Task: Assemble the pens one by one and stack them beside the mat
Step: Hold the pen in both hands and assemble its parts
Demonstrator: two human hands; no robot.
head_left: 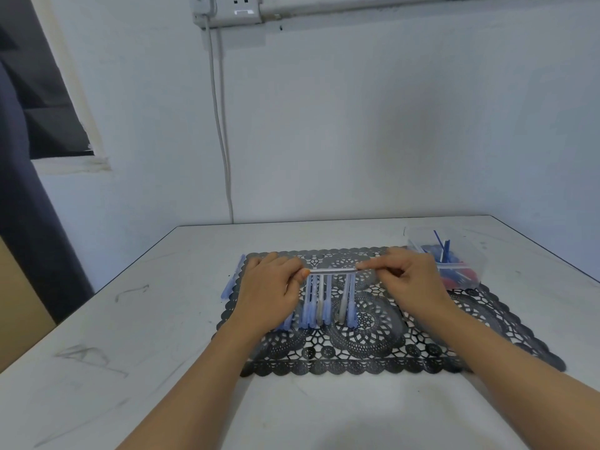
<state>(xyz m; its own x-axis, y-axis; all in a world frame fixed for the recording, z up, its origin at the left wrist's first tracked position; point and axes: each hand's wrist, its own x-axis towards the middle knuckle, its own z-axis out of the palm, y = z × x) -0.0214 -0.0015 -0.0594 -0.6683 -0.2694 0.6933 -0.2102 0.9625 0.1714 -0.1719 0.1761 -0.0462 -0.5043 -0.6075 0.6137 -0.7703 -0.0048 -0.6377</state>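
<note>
A black lace mat (373, 349) lies on the white table. Above its far half, both hands hold one pale pen (332, 271) level, crosswise. My left hand (269, 287) pinches its left end and my right hand (412, 280) pinches its right end. Under the held pen, several blue and grey pens (324, 303) lie side by side on the mat, pointing away from me, partly hidden by my left hand. A few blue pens (232, 280) lie on the table just off the mat's left edge.
A clear plastic box (454, 258) with blue and red pen parts stands at the mat's far right corner. The white table (130, 352) meets a wall at the back, where a cable (224, 157) hangs from a socket. A dark curtain hangs at the left.
</note>
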